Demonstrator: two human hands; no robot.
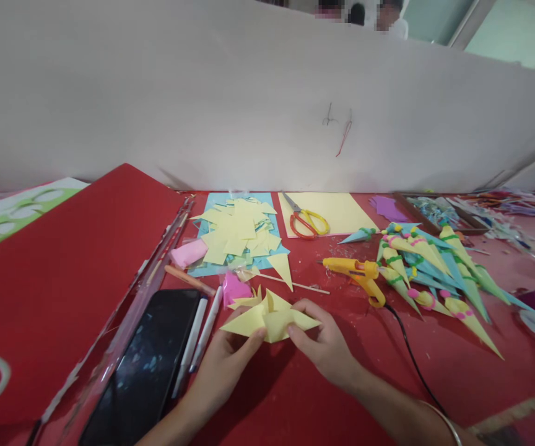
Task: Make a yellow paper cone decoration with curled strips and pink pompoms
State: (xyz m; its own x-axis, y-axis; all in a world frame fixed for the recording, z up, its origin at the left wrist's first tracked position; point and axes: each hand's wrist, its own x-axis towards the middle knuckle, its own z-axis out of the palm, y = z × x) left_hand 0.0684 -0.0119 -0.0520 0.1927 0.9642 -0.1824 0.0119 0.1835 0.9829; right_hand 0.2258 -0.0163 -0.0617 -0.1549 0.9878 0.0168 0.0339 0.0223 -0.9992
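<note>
Between my two hands is a folded yellow paper piece (277, 323) with pointed ends, held above the red table. My left hand (230, 354) grips its left part, thumb on the near face and fingers hidden behind. On the other side my right hand (326, 344) pinches the right part, thumb in front and index finger behind. Just beyond lie a bright pink packet (236, 289) and a yellow paper cone (281, 270). A thin wooden stick (295, 284) crosses the table behind the paper.
A black phone (144, 365) and white pens (207, 328) lie at left. Yellow paper pieces (239, 229) are heaped at the back beside scissors (305, 220). A yellow glue gun (355, 272) with a black cord and piled paper cones (434, 260) occupy the right.
</note>
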